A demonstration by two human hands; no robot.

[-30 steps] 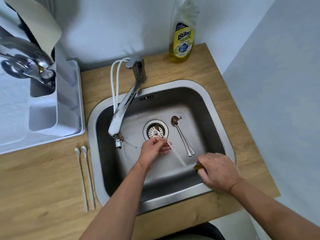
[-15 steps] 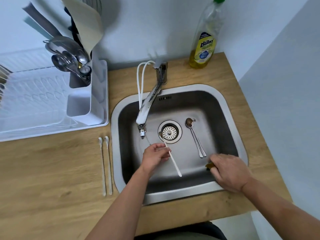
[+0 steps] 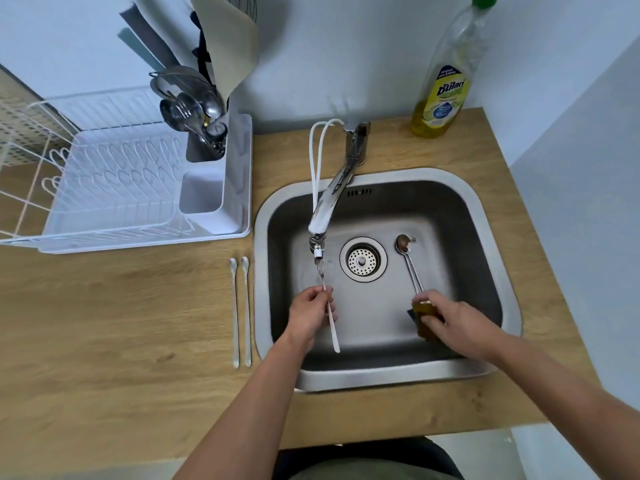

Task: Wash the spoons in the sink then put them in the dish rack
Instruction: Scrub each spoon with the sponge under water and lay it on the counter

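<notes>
A wooden desk (image 3: pixel 104 323) is set into a pale corner. Over the sink (image 3: pixel 498 244), a spoon (image 3: pixel 331 320) is pinched by the left hand (image 3: pixel 310 315); a sponge (image 3: pixel 425 315) is gripped by the right hand (image 3: pixel 457 327). The rack (image 3: pixel 239 174) stands left.

Sink (image 3: pixel 498 237) is brushed steel-grey, darker grey on inner walls; tap (image 3: pixel 332 199) shiny chrome w/ white hoses. Countertop (image 3: pixel 121 323) light oak woodgrain. Dish rack (image 3: pixel 114 188) all white, cutlery in it silver. Two spoons on the counter (image 3: pixel 241 310) white/pale. Sponge (image 3: pixel 427 317) mustard-yellow w/ dark edge. Soap bottle (image 3: pixel 446 88): clear, yellow liquid, green cap, yellow & blue label. Walls pale blue-grey.
</notes>
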